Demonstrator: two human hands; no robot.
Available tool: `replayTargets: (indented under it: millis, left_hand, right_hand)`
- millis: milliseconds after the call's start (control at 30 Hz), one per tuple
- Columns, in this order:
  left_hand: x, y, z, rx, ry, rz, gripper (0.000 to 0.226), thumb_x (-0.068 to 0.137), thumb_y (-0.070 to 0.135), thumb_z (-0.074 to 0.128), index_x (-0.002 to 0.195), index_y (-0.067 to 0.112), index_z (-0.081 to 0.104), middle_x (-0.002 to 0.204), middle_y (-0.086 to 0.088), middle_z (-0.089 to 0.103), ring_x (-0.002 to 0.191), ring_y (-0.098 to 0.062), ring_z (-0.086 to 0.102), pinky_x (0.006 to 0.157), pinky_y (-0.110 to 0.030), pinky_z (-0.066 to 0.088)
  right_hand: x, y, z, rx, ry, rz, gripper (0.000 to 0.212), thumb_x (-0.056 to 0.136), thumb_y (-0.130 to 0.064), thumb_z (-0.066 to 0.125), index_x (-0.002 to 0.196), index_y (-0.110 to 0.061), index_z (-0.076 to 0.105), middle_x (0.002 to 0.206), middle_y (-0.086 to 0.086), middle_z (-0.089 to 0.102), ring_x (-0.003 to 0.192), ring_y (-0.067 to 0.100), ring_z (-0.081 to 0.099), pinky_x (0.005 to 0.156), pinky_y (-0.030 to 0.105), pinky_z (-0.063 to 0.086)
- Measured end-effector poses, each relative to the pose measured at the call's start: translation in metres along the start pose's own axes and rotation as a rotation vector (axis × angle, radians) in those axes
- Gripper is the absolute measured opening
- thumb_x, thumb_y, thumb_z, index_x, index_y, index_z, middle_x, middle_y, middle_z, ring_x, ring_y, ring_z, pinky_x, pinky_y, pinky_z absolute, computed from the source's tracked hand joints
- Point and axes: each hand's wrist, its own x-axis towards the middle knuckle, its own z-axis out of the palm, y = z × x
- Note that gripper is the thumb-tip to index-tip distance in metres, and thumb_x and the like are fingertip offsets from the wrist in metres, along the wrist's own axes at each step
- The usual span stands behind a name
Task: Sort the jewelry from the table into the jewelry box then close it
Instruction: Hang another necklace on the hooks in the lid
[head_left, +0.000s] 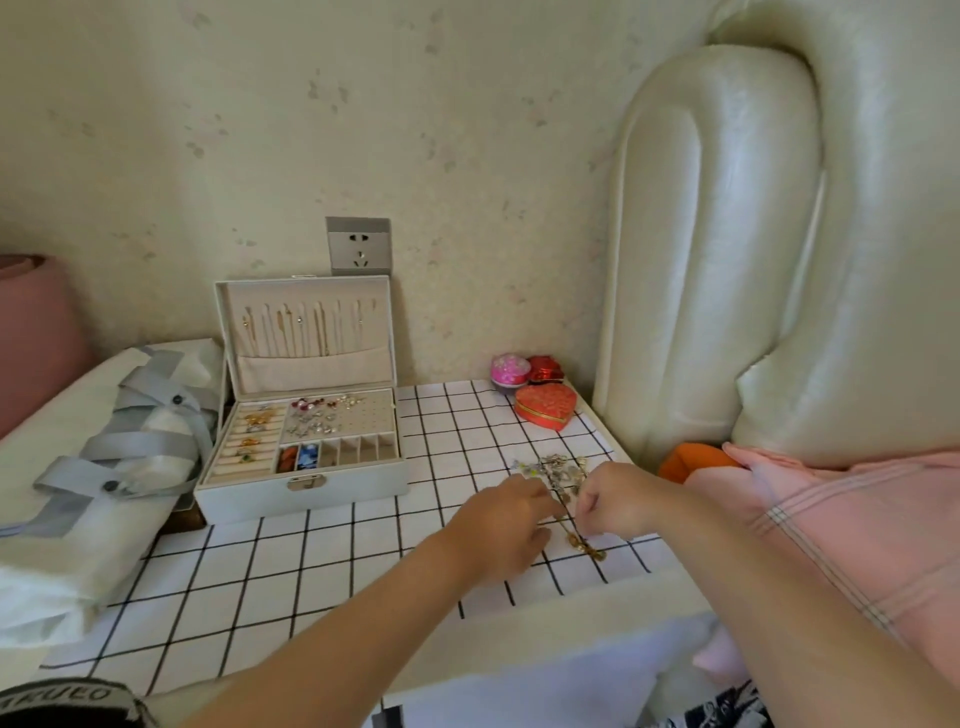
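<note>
A white jewelry box (249, 493) stands open at the table's back left, with chains hanging in its upright lid (306, 325) and rings, earrings and small pieces in its tray. A heap of mixed jewelry (556, 470) lies on the checked cloth to the right of the box. My left hand (506, 525) and my right hand (618, 501) are just in front of the heap. Both pinch a gold chain (582, 543) whose end trails on the cloth between them.
A checked cloth (311, 571) covers the table. A pink round box (510, 370), a red box (545, 368) and a red heart box (545, 408) sit at the back right. Folded white bedding (78, 467) lies left. A cream padded headboard (727, 260) rises right.
</note>
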Motion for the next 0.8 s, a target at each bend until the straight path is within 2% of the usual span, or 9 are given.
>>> replayTargets:
  millis: [67,200,300,433,467,533,633,733,800]
  left_hand:
    - [0.003,0.003,0.011,0.014,0.004,0.062,0.037,0.095,0.02,0.051,0.131,0.024,0.06,0.124,0.0,0.057,0.114,-0.022,0.048,0.084,-0.042,0.049]
    - [0.005,-0.003,0.022,0.046,0.039,0.128,0.031,0.095,0.021,0.052,0.121,0.024,0.068,0.114,0.0,0.061,0.105,-0.024,0.053,0.075,-0.037,0.048]
    - [0.003,-0.009,0.017,0.07,0.062,0.112,0.026,0.096,0.026,0.053,0.114,0.024,0.07,0.103,0.0,0.06,0.099,-0.023,0.052,0.071,-0.041,0.05]
    - [-0.002,-0.013,0.008,0.095,0.057,0.069,0.022,0.096,0.029,0.053,0.108,0.023,0.071,0.102,0.001,0.06,0.1,-0.019,0.051,0.07,-0.035,0.047]
    - [-0.003,-0.014,0.006,0.101,0.052,0.056,0.021,0.096,0.029,0.054,0.105,0.022,0.071,0.101,0.001,0.06,0.1,-0.018,0.051,0.071,-0.035,0.046]
    - [-0.004,-0.016,0.002,0.092,0.034,0.014,0.02,0.094,0.029,0.055,0.105,0.024,0.071,0.102,0.003,0.06,0.101,-0.017,0.051,0.076,-0.036,0.048]
    - [-0.004,-0.019,-0.005,-0.117,0.045,-0.126,0.02,0.094,0.024,0.059,0.112,0.026,0.066,0.111,0.009,0.063,0.106,-0.008,0.05,0.089,-0.026,0.045]
    - [-0.003,-0.018,-0.015,-0.483,0.051,-0.234,0.026,0.093,0.013,0.06,0.114,0.026,0.064,0.11,0.012,0.067,0.104,0.002,0.057,0.085,-0.011,0.041]
    - [-0.003,-0.017,-0.023,-0.682,0.052,-0.301,0.026,0.092,0.011,0.062,0.112,0.026,0.064,0.104,0.011,0.072,0.1,0.002,0.062,0.08,-0.012,0.044]
  right_hand:
    - [0.001,0.002,0.002,-0.023,-0.072,0.035,0.013,0.08,-0.03,0.074,0.085,-0.019,0.078,0.096,0.014,0.076,0.062,0.016,0.06,0.067,0.027,0.054]
    - [0.006,0.002,0.004,-0.025,-0.116,0.037,0.017,0.076,-0.038,0.081,0.087,-0.024,0.078,0.094,0.015,0.076,0.059,0.016,0.058,0.07,0.026,0.051]
    - [0.012,-0.002,0.007,-0.043,-0.12,0.016,0.011,0.077,-0.036,0.082,0.08,-0.027,0.076,0.096,0.013,0.076,0.056,0.016,0.057,0.068,0.026,0.05]
    - [0.015,-0.008,0.011,-0.005,-0.126,-0.014,0.012,0.081,-0.031,0.079,0.087,-0.021,0.078,0.096,0.005,0.077,0.088,0.021,0.071,0.085,0.035,0.059]
    - [0.015,-0.01,0.011,0.01,-0.124,-0.026,0.012,0.081,-0.031,0.077,0.087,-0.021,0.078,0.096,0.004,0.077,0.091,0.022,0.072,0.086,0.037,0.059]
    - [0.013,-0.013,0.009,0.046,-0.112,-0.051,0.005,0.082,-0.027,0.074,0.082,-0.022,0.076,0.097,0.003,0.076,0.08,0.022,0.071,0.078,0.035,0.059]
    - [0.01,-0.019,0.002,0.13,-0.051,-0.064,0.013,0.083,-0.018,0.067,0.075,-0.028,0.07,0.096,0.004,0.075,0.057,0.015,0.06,0.061,0.029,0.047]
    - [0.006,-0.024,-0.005,0.286,-0.003,-0.072,0.012,0.087,-0.016,0.065,0.079,-0.025,0.068,0.099,0.006,0.075,0.057,0.012,0.059,0.05,0.023,0.037]
    - [0.005,-0.027,-0.009,0.412,0.02,-0.095,0.008,0.091,-0.019,0.067,0.084,-0.02,0.069,0.099,0.007,0.075,0.06,0.013,0.059,0.047,0.023,0.037]
